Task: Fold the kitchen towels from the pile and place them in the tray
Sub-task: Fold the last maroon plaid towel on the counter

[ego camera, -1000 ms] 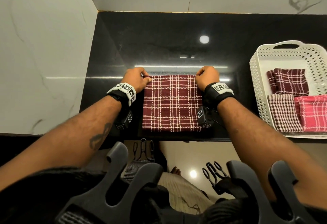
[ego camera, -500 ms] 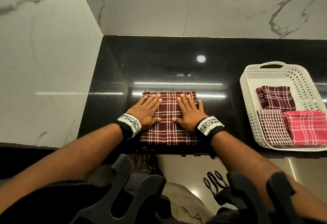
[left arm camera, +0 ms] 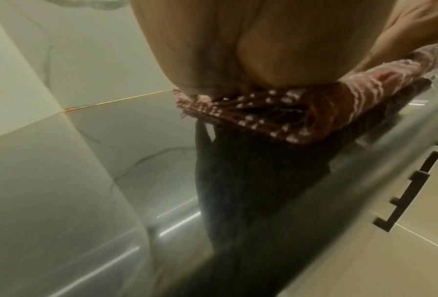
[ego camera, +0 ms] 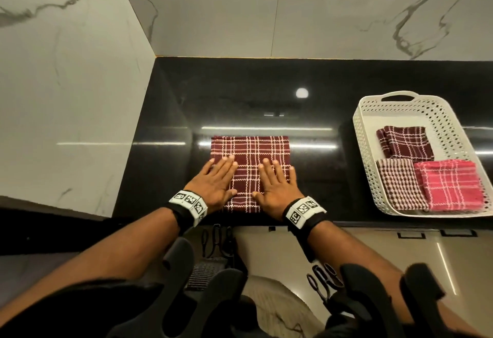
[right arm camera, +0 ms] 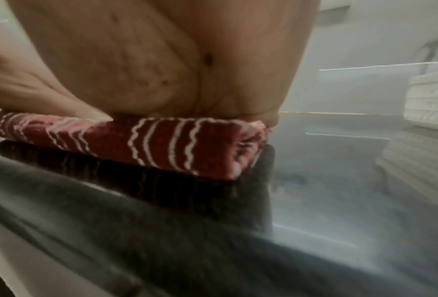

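Note:
A maroon plaid kitchen towel (ego camera: 250, 151), folded into a square, lies on the black counter (ego camera: 240, 97) near its front edge. My left hand (ego camera: 216, 180) presses flat on the towel's left half with straight fingers. My right hand (ego camera: 276, 181) presses flat on the right half the same way. The left wrist view shows my palm (left arm camera: 238, 50) on the folded towel (left arm camera: 276, 118); the right wrist view shows my palm (right arm camera: 162, 60) on its thick folded edge (right arm camera: 162, 142). A white perforated tray (ego camera: 365, 151) at the right holds three folded towels: maroon (ego camera: 405, 143), brown checked (ego camera: 397, 188), pink (ego camera: 450, 185).
White marble walls (ego camera: 66, 97) close the counter at the left and back. The counter's front edge (ego camera: 346, 224) runs just under my wrists. Bare black counter lies between the towel and the tray.
Both hands left the towel's far corners, flattened onto the towel, and have slid toward me along it. The head view has tilted up.

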Demonstrator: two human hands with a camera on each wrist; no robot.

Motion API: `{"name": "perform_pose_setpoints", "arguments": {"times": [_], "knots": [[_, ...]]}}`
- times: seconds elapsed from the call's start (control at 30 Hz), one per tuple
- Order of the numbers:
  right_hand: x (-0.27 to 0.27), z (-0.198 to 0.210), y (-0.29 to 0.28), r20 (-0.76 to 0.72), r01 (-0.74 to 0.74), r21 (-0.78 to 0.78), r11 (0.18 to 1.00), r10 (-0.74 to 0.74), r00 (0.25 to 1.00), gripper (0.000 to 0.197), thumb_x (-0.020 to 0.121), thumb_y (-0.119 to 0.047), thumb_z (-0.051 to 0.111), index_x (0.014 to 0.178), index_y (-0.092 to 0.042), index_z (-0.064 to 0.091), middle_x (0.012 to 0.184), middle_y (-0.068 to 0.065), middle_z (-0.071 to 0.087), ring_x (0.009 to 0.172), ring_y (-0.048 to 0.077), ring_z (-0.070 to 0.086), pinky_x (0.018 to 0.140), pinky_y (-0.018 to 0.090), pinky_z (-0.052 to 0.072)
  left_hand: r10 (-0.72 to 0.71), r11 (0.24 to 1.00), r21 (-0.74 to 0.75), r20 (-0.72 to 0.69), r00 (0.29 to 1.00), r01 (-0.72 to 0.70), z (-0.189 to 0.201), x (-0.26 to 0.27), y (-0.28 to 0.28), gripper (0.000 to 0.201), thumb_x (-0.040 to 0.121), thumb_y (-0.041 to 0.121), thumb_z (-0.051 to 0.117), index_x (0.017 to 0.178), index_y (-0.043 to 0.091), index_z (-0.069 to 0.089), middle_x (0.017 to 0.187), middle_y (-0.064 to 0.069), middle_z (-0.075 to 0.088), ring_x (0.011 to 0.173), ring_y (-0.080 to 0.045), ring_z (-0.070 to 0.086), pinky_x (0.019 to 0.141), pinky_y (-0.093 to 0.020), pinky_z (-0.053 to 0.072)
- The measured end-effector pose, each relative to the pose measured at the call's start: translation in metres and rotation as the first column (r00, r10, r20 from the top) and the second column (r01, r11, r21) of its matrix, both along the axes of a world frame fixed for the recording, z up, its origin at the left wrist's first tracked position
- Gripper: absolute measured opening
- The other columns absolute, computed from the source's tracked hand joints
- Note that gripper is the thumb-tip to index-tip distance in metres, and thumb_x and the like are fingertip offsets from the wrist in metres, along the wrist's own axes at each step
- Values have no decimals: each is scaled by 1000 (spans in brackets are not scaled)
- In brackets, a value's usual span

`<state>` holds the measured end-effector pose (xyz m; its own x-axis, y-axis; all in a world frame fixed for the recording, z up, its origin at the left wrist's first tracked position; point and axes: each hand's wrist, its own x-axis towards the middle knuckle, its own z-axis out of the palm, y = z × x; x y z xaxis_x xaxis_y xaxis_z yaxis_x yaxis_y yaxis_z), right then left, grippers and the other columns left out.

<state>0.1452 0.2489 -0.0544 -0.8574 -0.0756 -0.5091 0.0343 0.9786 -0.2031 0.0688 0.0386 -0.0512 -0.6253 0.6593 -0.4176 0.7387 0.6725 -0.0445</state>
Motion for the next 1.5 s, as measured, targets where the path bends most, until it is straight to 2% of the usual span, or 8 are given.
{"name": "perform_pose_setpoints", "arguments": {"times": [0.3,0.43,0.7,0.8,0.9,1.1,1.27,1.5], "knots": [[17,28,-13,-75,224,19,974,-222,972,80,94,-33,37,155,0,-3,162,20,-16,149,34,-20,114,60,-16,89,979,180,40,995,-95,14,32,5,80,89,45,25,158,10,1,165,-9,-9,152,-21,-9,123,-43,-5],[35,7,-35,-45,90,-123,988,-96,994,74,101,-43,27,156,-12,-11,163,9,-21,149,25,-21,119,53,-13,23,990,137,1,1000,-23,-5,57,28,82,85,51,-2,157,10,0,163,-8,-12,152,-23,-7,120,-40,-12],[73,-15,8,-138,34,17,999,-31,990,113,85,-79,35,153,-7,-20,156,10,-32,147,27,-26,120,54,-12,151,955,269,-67,986,-128,-39,75,-27,92,92,66,24,156,2,9,163,-19,2,152,-32,0,123,-49,6],[81,-15,8,-169,12,38,999,-6,986,113,87,-49,63,153,-7,-18,160,12,-27,148,29,-24,120,52,-10,136,965,238,-82,987,-113,-37,84,-31,97,87,51,52,156,1,5,163,-21,-1,152,-34,-2,123,-48,7],[98,-23,13,-293,-3,11,1000,6,956,99,87,-6,62,156,-10,-8,163,9,-16,150,25,-17,119,45,-10,137,942,322,-123,983,-91,-37,95,-38,86,81,15,64,153,2,19,159,-22,23,148,-35,21,122,-47,19],[115,-12,30,-375,46,-323,945,-173,911,60,79,-7,67,136,-24,57,148,-2,49,140,17,41,120,42,25,183,715,653,167,969,-248,-29,92,-68,74,61,-5,81,129,17,61,144,-4,53,136,-23,47,113,-41,39],[86,17,35,-79,389,-718,577,-623,779,19,95,-20,59,109,-24,71,99,-6,74,92,11,68,83,35,57,415,337,711,475,775,-617,6,70,-60,20,85,25,75,99,38,68,96,14,73,91,0,68,83,-18,52],[42,8,27,-93,575,-578,580,-746,659,27,100,-32,49,99,-10,64,97,9,71,90,29,65,84,44,54,579,469,577,370,726,-669,1,35,-29,31,101,42,47,94,13,52,88,-10,67,80,-31,64,69,-35,46]]}}
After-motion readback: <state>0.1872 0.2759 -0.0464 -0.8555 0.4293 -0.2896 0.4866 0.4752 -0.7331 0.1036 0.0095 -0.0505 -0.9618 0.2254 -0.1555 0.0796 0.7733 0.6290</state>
